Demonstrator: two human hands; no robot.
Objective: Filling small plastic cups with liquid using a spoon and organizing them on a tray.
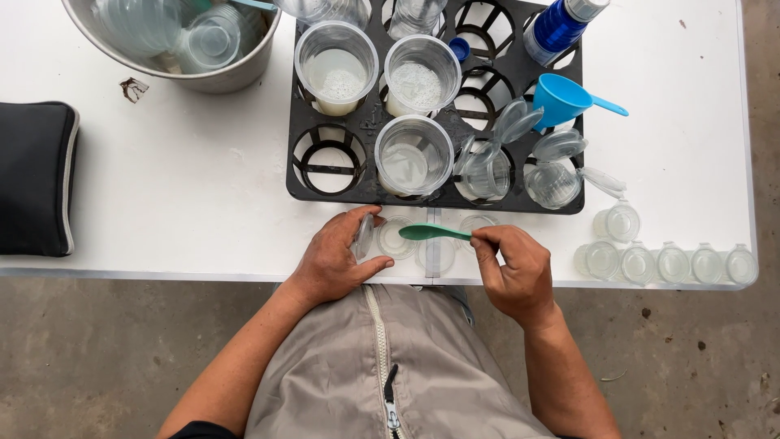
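Observation:
My left hand (337, 258) rests at the white table's (187, 179) near edge and grips a small clear hinged sauce cup (388, 237) by its lid side. In my right hand (512, 268) is a green plastic spoon (431, 232), its bowl held over that small cup. Just beyond stands a black cup-holder crate (366, 130). It carries three clear plastic cups (414, 154) with whitish liquid, and several small lidded cups on its right side. A blue funnel (561, 97) sits on the crate's right part.
A metal bowl (236, 73) with clear cups stands at the far left. A black pouch (36, 175) lies at the left edge. A row of small clear cups (666, 262) lines the near right edge. A blue bottle (556, 28) leans at the crate's back right.

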